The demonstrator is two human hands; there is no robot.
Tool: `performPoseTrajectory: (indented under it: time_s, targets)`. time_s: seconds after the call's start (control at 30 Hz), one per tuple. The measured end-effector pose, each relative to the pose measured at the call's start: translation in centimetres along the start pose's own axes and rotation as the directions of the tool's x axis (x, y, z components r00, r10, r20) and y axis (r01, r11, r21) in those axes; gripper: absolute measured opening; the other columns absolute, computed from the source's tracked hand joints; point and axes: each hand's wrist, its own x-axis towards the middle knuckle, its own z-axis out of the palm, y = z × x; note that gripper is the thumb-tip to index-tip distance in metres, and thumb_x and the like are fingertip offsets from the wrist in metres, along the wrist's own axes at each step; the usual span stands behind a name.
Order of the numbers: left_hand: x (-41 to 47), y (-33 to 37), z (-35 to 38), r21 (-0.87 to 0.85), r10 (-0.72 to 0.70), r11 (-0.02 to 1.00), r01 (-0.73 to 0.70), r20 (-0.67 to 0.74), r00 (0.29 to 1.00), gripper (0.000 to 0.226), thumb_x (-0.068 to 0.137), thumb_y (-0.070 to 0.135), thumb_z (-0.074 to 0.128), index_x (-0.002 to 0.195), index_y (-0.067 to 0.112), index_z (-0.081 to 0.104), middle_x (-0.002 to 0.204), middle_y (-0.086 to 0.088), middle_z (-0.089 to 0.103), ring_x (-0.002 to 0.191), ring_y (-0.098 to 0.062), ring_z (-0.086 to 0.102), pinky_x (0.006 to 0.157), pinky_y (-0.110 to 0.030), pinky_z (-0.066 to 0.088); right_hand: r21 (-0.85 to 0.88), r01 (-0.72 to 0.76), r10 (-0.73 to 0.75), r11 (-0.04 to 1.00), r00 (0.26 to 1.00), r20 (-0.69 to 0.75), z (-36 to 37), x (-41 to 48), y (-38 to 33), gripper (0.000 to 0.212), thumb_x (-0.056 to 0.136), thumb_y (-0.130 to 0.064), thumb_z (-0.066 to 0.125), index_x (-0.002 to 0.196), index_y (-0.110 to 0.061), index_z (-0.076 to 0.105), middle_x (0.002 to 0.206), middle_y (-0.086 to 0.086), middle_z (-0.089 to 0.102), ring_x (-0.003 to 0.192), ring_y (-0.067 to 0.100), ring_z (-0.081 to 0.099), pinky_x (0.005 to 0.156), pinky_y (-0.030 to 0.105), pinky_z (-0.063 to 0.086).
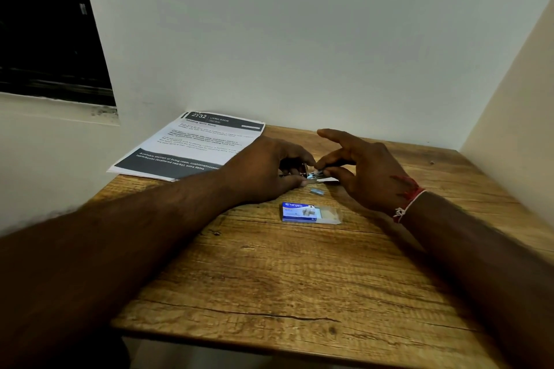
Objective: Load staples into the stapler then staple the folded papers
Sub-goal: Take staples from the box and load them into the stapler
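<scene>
Stapler (pixel 299 172) sits on the wooden table (pixel 269 278), mostly hidden under the left hand (pixel 263 171), whose fingers curl down around it. Close against it, the right hand (pixel 362 171) pinches a small silvery strip of staples (pixel 319 174) between thumb and fingertip, the other fingers spread loose. Nearer the person lies the blue staple box (pixel 299 212), its inner tray (pixel 328 215) slid part way out to the right; what the tray holds is too small to tell. A loose bluish bit (pixel 317 191) lies between box and hands. Printed papers (pixel 186 144) rest flat at the table's far left corner.
</scene>
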Motion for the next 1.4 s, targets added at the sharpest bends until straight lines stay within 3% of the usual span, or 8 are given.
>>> performPoseTrajectory:
  time_s: [0.03,0.23,0.33,0.77,0.9,1.07,1.27,1.4]
  targets:
    - [-0.01,0.00,0.01,-0.001,0.000,1.000,0.000,0.002,1.000,0.040,0.092,0.024,0.094,0.130,0.033,0.084,0.102,0.017,0.084,0.095,0.002,0.079,0.095,-0.040,0.068,0.000,0.002,-0.002,1.000,1.000,-0.003,0.06,0.01,0.03,0.079,0.094,-0.008,0.087,0.161,-0.027,0.051,0.107,-0.019,0.084,0.108,-0.001,0.078,0.106,0.015,0.050]
    - [-0.09,0.28,0.19,-0.026,-0.025,0.999,0.024,-0.024,0.999,0.035,0.093,0.026,0.094,0.126,0.031,0.084,0.103,0.014,0.085,0.095,0.001,0.079,0.094,-0.040,0.068,0.003,-0.023,0.023,1.000,1.000,-0.007,0.08,-0.04,0.14,0.077,0.095,-0.009,0.086,0.161,-0.029,0.052,0.103,-0.024,0.082,0.104,-0.016,0.071,0.099,-0.007,0.035]
    - [-0.05,0.42,0.32,-0.040,-0.033,0.999,0.032,-0.044,0.998,0.029,0.094,0.031,0.093,0.122,0.029,0.086,0.102,0.013,0.085,0.094,0.000,0.079,0.093,-0.041,0.068,0.023,-0.035,0.035,0.999,0.999,-0.022,0.16,-0.16,0.08,0.078,0.094,-0.009,0.086,0.161,-0.030,0.052,0.102,-0.024,0.082,0.102,-0.024,0.067,0.099,-0.008,0.033]
    - [0.04,0.53,0.75,-0.025,-0.028,0.999,0.026,-0.064,0.998,0.021,0.095,0.023,0.090,0.116,0.026,0.087,0.099,0.010,0.085,0.091,-0.004,0.079,0.090,-0.042,0.068,0.045,-0.037,0.039,0.998,0.998,-0.050,-0.38,-0.51,0.23,0.084,0.092,-0.013,0.089,0.163,-0.033,0.048,0.104,-0.026,0.082,0.112,-0.017,0.070,0.108,-0.006,0.028]
    - [0.03,0.54,0.77,-0.019,-0.020,1.000,0.019,-0.064,0.998,0.021,0.096,0.020,0.089,0.116,0.025,0.086,0.100,0.009,0.085,0.091,-0.005,0.080,0.090,-0.040,0.068,0.052,-0.032,0.034,0.998,0.998,-0.048,-0.46,-0.48,0.25,0.085,0.092,-0.014,0.089,0.163,-0.033,0.048,0.104,-0.026,0.082,0.113,-0.014,0.071,0.112,0.003,0.032]
    - [-0.10,0.48,0.66,0.004,-0.023,1.000,0.023,-0.050,0.998,0.022,0.097,0.022,0.089,0.119,0.026,0.086,0.101,0.011,0.084,0.092,-0.003,0.078,0.090,-0.038,0.068,0.032,-0.040,0.040,0.999,0.999,-0.026,-0.13,-0.54,0.50,0.086,0.091,-0.015,0.090,0.163,-0.033,0.047,0.102,-0.028,0.082,0.109,-0.020,0.068,0.107,-0.007,0.027]
    - [0.00,0.15,0.84,-0.007,-0.027,1.000,0.027,-0.048,0.998,0.016,0.100,0.026,0.086,0.115,0.030,0.086,0.098,0.011,0.084,0.093,-0.007,0.079,0.089,-0.043,0.066,-0.020,-0.013,0.013,1.000,1.000,-0.023,-0.04,-0.41,0.66,0.088,0.090,-0.019,0.091,0.164,-0.033,0.047,0.101,-0.030,0.081,0.105,-0.024,0.065,0.111,0.002,0.033]
    - [0.12,0.15,0.88,0.003,-0.024,1.000,0.024,-0.055,0.998,0.016,0.100,0.026,0.086,0.115,0.030,0.087,0.099,0.012,0.084,0.093,-0.005,0.079,0.090,-0.042,0.067,-0.044,0.000,0.000,0.999,1.000,-0.004,-0.17,-0.39,0.87,0.089,0.091,-0.019,0.091,0.166,-0.032,0.046,0.104,-0.028,0.082,0.102,-0.033,0.059,0.108,-0.006,0.027]
